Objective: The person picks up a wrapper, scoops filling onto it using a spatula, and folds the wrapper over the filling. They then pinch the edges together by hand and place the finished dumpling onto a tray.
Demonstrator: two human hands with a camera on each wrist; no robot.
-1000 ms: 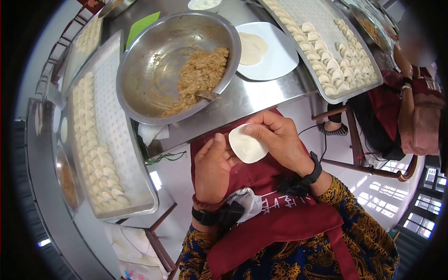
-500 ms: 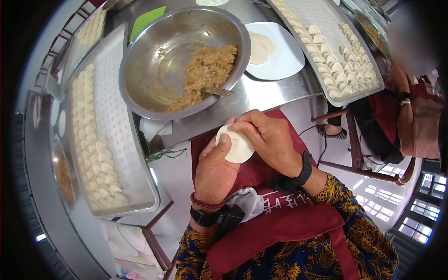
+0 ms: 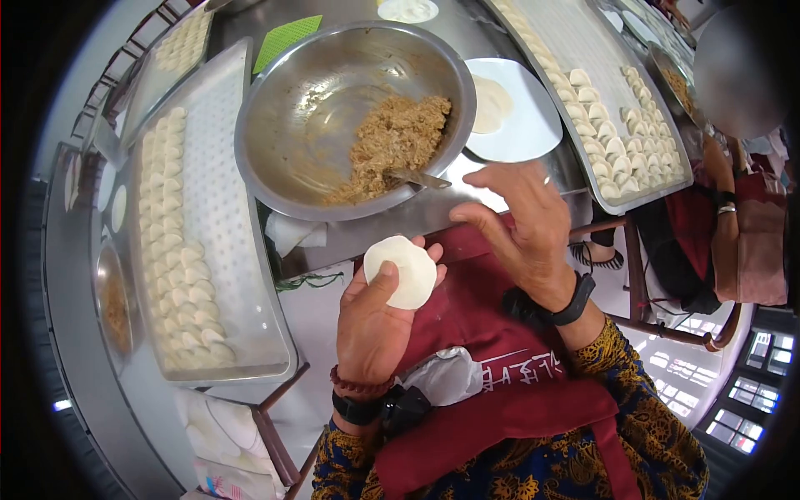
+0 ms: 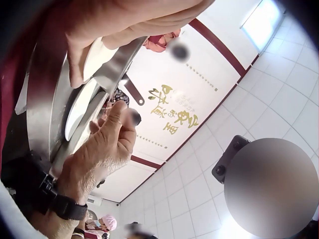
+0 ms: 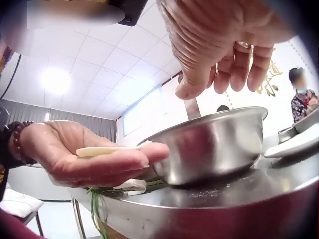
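The left hand [image 3: 375, 321] lay flat, palm up, just in front of the bowl [image 3: 308, 100]. It carried the wrapper [image 3: 402, 272] on its fingers, with the thumb at the wrapper's edge. The right hand [image 3: 525, 225] had pinched that wrapper half a second before. It had since let go and lifted toward the bowl, its fingers loosely bent and holding nothing, close to the spoon [image 3: 417, 177] at the bowl's near rim. The hands were apart. The wrapper looked spread out, bare and ready for filling [image 3: 392, 142], which sat in the bowl's right half. A plate [image 3: 525, 125] lay to the right of the bowl and a tray [image 3: 225, 192] of dumplings [image 3: 171, 250] to its left.
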